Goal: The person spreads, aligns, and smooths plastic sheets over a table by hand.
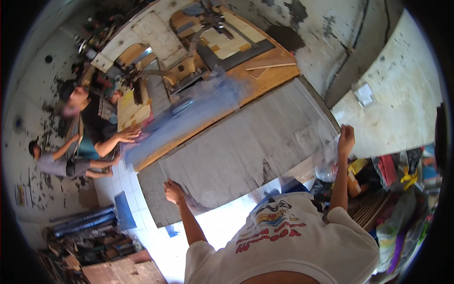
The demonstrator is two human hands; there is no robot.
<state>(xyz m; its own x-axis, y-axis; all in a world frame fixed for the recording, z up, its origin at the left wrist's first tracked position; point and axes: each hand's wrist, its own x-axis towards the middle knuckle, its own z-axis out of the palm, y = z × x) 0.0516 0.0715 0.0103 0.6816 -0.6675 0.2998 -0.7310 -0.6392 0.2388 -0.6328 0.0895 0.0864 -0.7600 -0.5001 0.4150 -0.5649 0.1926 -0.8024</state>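
Observation:
A clear plastic sheet is spread over a grey tabletop in front of me. My left hand is closed at the sheet's near left edge, fingers pinched together. Farther right, my right hand is closed at the sheet's right end, by the table's corner. Both arms reach forward, wide apart. Beyond the grey top, a blue translucent plastic sheet lies bunched along a wooden tabletop.
Two sewing machines stand on the far worktables. At left, a person in a dark shirt reaches toward the blue plastic; another person sits behind. Bags and boxes crowd the right. Rolls and scraps lie lower left.

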